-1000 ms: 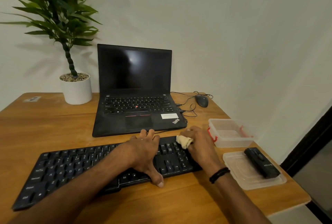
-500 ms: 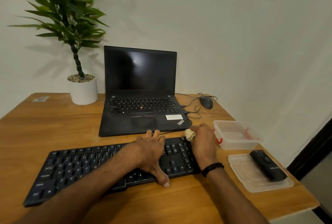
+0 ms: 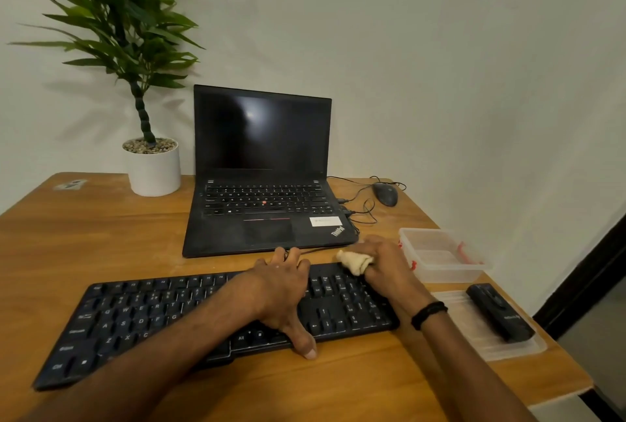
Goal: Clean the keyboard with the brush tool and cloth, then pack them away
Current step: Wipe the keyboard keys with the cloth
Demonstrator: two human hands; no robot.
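Note:
A black keyboard (image 3: 142,316) lies across the near part of the wooden desk (image 3: 84,235). My left hand (image 3: 283,293) lies flat over its middle, fingers at the far edge and thumb at the near edge. My right hand (image 3: 386,262) grips a bunched cream cloth (image 3: 354,260) at the keyboard's far right corner. The black brush tool (image 3: 499,313) lies on a clear lid (image 3: 474,337) at the right. A clear container (image 3: 440,255) with red clips stands open beyond it.
An open black laptop (image 3: 261,167) sits behind the keyboard. A potted plant (image 3: 152,164) stands at the back left, a wired mouse (image 3: 385,194) with loose cables at the back right. The desk's right edge runs just past the lid.
My right hand has carried the cloth from the number-pad keys toward the keyboard's far right corner. My left hand stays in place on the keyboard.

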